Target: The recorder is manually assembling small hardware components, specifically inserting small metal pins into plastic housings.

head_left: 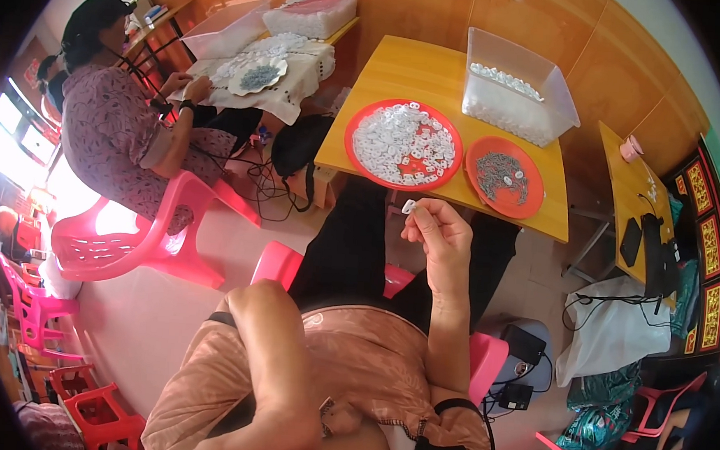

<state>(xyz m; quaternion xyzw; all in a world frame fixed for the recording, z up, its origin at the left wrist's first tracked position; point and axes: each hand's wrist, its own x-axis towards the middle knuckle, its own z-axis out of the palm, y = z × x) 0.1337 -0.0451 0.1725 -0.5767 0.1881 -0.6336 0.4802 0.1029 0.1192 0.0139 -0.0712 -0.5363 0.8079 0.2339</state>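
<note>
My right hand (pixel 440 240) is raised in front of the table edge, thumb and fingers pinched on a small white plastic piece with two holes (pixel 409 206). Just beyond it, a round red tray (pixel 352 146) holds many similar white pieces, spread loosely with some of the red bottom showing. To its right, a second red tray (pixel 534 201) carries a heap of small grey metal parts with a few white pieces on top. My left arm is bent, elbow forward and forearm folded back toward my body; that hand is out of view.
Behind the trays, a clear plastic bin (pixel 515 115) of white pieces stands on the yellow table (pixel 411 67). At the left, a co-worker (pixel 127 128) sits on a pink chair (pixel 120 243) at another table. Cables and a black bag (pixel 298 151) lie between us.
</note>
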